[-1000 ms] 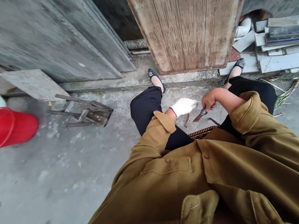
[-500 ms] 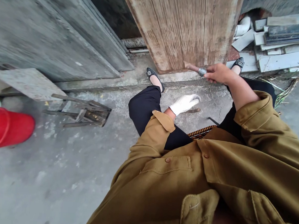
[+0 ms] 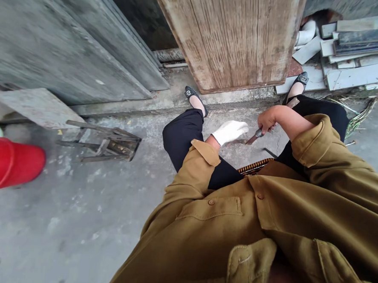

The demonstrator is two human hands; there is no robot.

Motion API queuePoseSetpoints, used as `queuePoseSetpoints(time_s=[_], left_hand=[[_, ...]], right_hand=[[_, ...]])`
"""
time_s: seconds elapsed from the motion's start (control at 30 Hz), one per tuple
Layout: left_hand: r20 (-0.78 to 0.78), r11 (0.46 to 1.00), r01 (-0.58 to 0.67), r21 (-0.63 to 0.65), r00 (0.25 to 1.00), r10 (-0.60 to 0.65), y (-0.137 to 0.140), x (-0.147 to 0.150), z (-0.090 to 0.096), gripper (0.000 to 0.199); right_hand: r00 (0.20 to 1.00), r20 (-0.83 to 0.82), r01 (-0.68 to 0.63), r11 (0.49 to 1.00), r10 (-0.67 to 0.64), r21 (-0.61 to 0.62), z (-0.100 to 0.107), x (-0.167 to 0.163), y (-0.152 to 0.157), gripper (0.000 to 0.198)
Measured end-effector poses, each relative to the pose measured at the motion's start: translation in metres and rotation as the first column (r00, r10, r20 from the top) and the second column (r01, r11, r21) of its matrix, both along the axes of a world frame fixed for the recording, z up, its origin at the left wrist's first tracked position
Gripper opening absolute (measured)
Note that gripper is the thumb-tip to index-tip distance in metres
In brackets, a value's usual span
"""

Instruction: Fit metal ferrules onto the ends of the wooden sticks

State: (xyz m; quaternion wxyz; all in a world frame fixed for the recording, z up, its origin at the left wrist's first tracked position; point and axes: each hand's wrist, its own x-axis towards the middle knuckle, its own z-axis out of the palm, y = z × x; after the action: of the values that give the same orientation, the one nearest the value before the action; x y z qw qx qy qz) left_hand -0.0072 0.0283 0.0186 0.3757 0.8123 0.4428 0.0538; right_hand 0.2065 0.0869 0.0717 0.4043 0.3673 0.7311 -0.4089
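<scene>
My right hand, bare, is closed around a short wooden stick with wire wound on it. Grey wire windings show just below the fingers, and the stick's lower end points down to the left. Close on its left, my left hand wears a white glove, its fingers pressed together. What those fingers hold, if anything, is hidden. A brown piece like wood shows just under the gloved fingers; I cannot tell whether they touch it. A thin dark rod lies by my right thigh.
Ahead leans a brown plank panel on a concrete ledge. White and dark boards are piled at the right. A small wooden stool lies on its side at the left, near a red bucket and a grey board.
My right hand has come down and toward me with the wire-wound stick, which has turned from pointing left to slanting down-left. My gloved left hand stays nearly in place.
</scene>
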Motion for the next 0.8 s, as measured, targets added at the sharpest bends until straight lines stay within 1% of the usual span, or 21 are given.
queuePoseSetpoints(time_s=[0.07, 0.1, 0.13, 0.17, 0.2, 0.23, 0.27, 0.3, 0.33, 0.37, 0.4, 0.43, 0.47, 0.5, 0.53, 0.57, 0.6, 0.63, 0.7, 0.77, 0.8], left_hand=[[0.178, 0.995, -0.088, -0.047, 0.979, 0.095, 0.002, -0.003, 0.001, 0.03], [0.251, 0.991, -0.109, -0.076, 0.96, 0.125, 0.002, -0.004, 0.002, 0.032], [0.301, 0.988, -0.115, -0.101, 0.943, 0.141, 0.003, -0.005, 0.003, 0.035], [0.33, 0.986, -0.115, -0.122, 0.932, 0.15, 0.003, -0.005, 0.004, 0.038], [0.347, 0.983, -0.114, -0.142, 0.925, 0.157, 0.002, -0.004, 0.004, 0.041], [0.361, 0.98, -0.112, -0.163, 0.918, 0.165, 0.002, -0.004, 0.004, 0.043], [0.378, 0.975, -0.112, -0.192, 0.908, 0.179, 0.0, -0.003, 0.005, 0.043], [0.391, 0.969, -0.111, -0.222, 0.9, 0.193, -0.001, -0.002, 0.005, 0.043], [0.397, 0.962, -0.108, -0.249, 0.895, 0.203, -0.003, -0.001, 0.005, 0.041], [0.393, 0.958, -0.098, -0.27, 0.897, 0.202, -0.005, 0.001, 0.005, 0.038], [0.379, 0.956, -0.084, -0.281, 0.906, 0.191, -0.007, 0.002, 0.006, 0.035], [0.36, 0.956, -0.074, -0.284, 0.916, 0.178, -0.009, 0.003, 0.006, 0.032], [0.342, 0.958, -0.069, -0.277, 0.925, 0.166, -0.01, 0.005, 0.007, 0.029], [0.326, 0.963, -0.065, -0.261, 0.933, 0.151, -0.011, 0.006, 0.007, 0.026], [0.314, 0.969, -0.059, -0.239, 0.94, 0.134, -0.011, 0.007, 0.007, 0.025], [0.302, 0.976, -0.047, -0.211, 0.947, 0.111, -0.01, 0.007, 0.006, 0.024], [0.288, 0.983, -0.029, -0.182, 0.954, 0.081, -0.008, 0.007, 0.006, 0.024], [0.268, 0.988, -0.001, -0.155, 0.963, 0.043, -0.007, 0.007, 0.004, 0.024], [0.221, 0.993, 0.048, -0.112, 0.975, -0.022, -0.003, 0.005, 0.002, 0.025], [0.186, 0.997, 0.045, -0.07, 0.982, -0.031, 0.0, 0.002, -0.001, 0.027], [0.177, 0.998, 0.026, -0.048, 0.984, -0.017, 0.001, 0.0, -0.003, 0.028]], right_hand=[[0.985, -0.157, 0.048, 0.983, -0.076, -0.176, 0.006, 0.008, 0.002, 0.018], [0.955, -0.262, 0.067, 0.962, -0.139, -0.264, 0.011, 0.014, 0.004, 0.02], [0.913, -0.355, 0.082, 0.942, -0.201, -0.324, 0.017, 0.02, 0.006, 0.025], [0.822, -0.485, 0.101, 0.915, -0.298, -0.391, 0.023, 0.027, 0.008, 0.034], [0.708, -0.591, 0.126, 0.892, -0.387, -0.434, 0.029, 0.035, 0.01, 0.044], [0.569, -0.673, 0.207, 0.874, -0.473, -0.439, 0.034, 0.042, 0.012, 0.05], [0.406, -0.73, 0.338, 0.832, -0.55, -0.439, 0.037, 0.048, 0.014, 0.051], [0.276, -0.766, 0.468, 0.777, -0.581, -0.421, 0.039, 0.052, 0.015, 0.051], [0.187, -0.789, 0.598, 0.705, -0.585, -0.381, 0.039, 0.055, 0.017, 0.048], [0.157, -0.803, 0.71, 0.631, -0.575, -0.313, 0.037, 0.056, 0.019, 0.044], [0.192, -0.804, 0.791, 0.573, -0.564, -0.214, 0.034, 0.054, 0.021, 0.041], [0.278, -0.785, 0.839, 0.537, -0.554, -0.083, 0.029, 0.051, 0.023, 0.038], [0.397, -0.739, 0.847, 0.528, -0.544, 0.067, 0.024, 0.047, 0.025, 0.036], [0.524, -0.673, 0.815, 0.537, -0.521, 0.219, 0.02, 0.042, 0.027, 0.033], [0.647, -0.589, 0.747, 0.558, -0.485, 0.361, 0.015, 0.036, 0.028, 0.032], [0.75, -0.496, 0.657, 0.582, -0.437, 0.48, 0.011, 0.031, 0.029, 0.031], [0.828, -0.408, 0.56, 0.599, -0.385, 0.572, 0.008, 0.026, 0.028, 0.033], [0.883, -0.327, 0.47, 0.614, -0.338, 0.634, 0.006, 0.021, 0.027, 0.036], [0.942, -0.201, 0.333, 0.657, -0.27, 0.677, 0.002, 0.014, 0.023, 0.042], [0.97, -0.117, 0.238, 0.73, -0.214, 0.641, -0.001, 0.009, 0.017, 0.041], [0.98, -0.082, 0.196, 0.782, -0.184, 0.591, -0.002, 0.007, 0.014, 0.038]])
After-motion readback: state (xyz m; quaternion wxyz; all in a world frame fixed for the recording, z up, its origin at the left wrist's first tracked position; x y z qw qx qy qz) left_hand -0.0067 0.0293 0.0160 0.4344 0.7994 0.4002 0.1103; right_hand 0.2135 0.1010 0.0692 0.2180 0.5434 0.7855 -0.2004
